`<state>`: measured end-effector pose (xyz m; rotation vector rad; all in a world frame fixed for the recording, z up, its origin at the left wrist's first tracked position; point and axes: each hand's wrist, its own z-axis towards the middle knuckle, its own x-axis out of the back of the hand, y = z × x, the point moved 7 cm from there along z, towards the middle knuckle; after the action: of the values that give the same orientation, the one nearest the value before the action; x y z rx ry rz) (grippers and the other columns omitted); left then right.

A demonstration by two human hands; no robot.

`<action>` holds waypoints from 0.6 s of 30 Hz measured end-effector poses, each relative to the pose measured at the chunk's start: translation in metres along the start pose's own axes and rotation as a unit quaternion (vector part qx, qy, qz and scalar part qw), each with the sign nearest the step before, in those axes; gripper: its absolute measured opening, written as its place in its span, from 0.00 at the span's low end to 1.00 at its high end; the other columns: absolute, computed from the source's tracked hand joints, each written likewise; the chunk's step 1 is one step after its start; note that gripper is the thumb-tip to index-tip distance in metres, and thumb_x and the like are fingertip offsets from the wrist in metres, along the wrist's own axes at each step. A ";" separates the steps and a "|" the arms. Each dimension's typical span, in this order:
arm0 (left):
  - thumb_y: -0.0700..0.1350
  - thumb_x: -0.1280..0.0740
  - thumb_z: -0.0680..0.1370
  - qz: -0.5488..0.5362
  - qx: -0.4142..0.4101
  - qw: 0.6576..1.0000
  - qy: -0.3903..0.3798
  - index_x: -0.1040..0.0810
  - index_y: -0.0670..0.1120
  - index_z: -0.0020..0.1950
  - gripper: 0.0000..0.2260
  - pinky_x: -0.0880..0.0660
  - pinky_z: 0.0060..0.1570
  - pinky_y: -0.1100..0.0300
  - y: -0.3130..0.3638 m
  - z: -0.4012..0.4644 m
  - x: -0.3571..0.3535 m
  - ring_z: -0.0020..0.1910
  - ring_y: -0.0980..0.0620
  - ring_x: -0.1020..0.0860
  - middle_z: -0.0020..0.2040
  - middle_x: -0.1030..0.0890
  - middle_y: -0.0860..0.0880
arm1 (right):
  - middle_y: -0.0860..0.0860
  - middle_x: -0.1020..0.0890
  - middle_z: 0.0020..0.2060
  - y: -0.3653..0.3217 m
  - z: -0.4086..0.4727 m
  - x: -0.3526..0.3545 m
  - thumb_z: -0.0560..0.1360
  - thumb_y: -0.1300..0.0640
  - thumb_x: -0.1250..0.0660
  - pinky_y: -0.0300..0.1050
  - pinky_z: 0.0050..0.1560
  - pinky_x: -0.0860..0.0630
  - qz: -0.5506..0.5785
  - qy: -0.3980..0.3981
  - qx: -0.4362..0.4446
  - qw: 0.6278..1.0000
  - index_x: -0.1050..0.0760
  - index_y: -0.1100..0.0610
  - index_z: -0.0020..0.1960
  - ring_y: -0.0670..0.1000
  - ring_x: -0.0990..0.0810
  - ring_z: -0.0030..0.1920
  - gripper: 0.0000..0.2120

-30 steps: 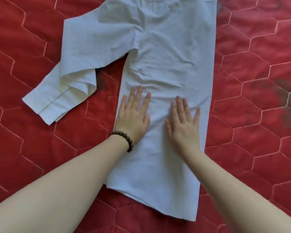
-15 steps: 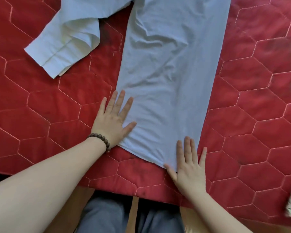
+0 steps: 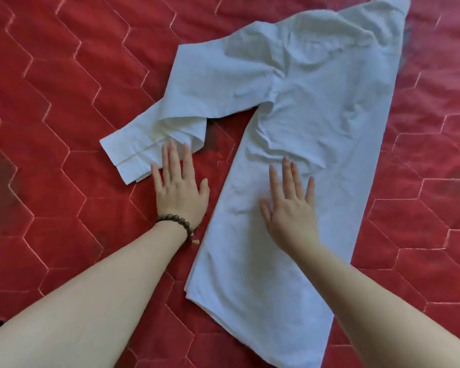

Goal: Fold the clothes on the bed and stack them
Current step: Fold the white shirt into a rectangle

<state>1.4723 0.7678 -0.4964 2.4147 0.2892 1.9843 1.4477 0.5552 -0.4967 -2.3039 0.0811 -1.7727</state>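
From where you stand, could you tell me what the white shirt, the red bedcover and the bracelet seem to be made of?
White shirt: thin woven cloth, probably cotton, matte, creasing sharply.
Red bedcover: quilted fabric with a slight plush sheen, stitched in hexagons.
Bracelet: round dark brown beads, probably wood, dull finish.
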 end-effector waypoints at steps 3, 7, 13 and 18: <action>0.56 0.43 0.80 -0.007 0.047 0.999 0.005 0.52 0.42 0.79 0.33 0.59 0.76 0.46 -0.044 0.038 0.005 0.79 0.47 0.55 0.80 0.52 0.42 | 0.55 0.54 0.78 -0.028 0.071 0.007 0.81 0.46 0.46 0.64 0.75 0.59 -0.016 0.014 0.032 0.999 0.53 0.53 0.79 0.55 0.57 0.78 0.31; 0.43 0.46 0.82 0.014 -0.002 1.000 0.002 0.46 0.42 0.78 0.25 0.55 0.76 0.48 -0.075 0.066 0.008 0.78 0.49 0.50 0.79 0.46 0.44 | 0.53 0.53 0.79 -0.058 0.117 -0.006 0.80 0.41 0.52 0.63 0.74 0.64 -0.024 0.003 0.033 0.999 0.52 0.47 0.79 0.55 0.61 0.78 0.29; 0.28 0.48 0.76 0.010 -0.031 0.999 0.025 0.39 0.40 0.76 0.28 0.48 0.75 0.51 -0.125 0.094 0.038 0.77 0.45 0.42 0.77 0.39 0.42 | 0.51 0.53 0.79 -0.059 0.116 -0.011 0.79 0.38 0.59 0.62 0.74 0.65 -0.063 0.007 0.006 0.998 0.55 0.45 0.78 0.52 0.66 0.76 0.29; 0.28 0.42 0.74 0.037 -0.007 0.996 0.075 0.33 0.37 0.72 0.26 0.41 0.71 0.43 -0.191 0.127 0.085 0.74 0.38 0.37 0.73 0.34 0.36 | 0.52 0.52 0.79 -0.067 0.115 -0.001 0.80 0.40 0.53 0.62 0.74 0.66 -0.055 0.000 -0.013 0.998 0.52 0.46 0.79 0.52 0.66 0.77 0.29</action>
<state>1.5845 0.9820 -0.4622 2.3039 0.1894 2.1956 1.5507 0.6380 -0.5103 -2.3694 -0.0217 -1.8330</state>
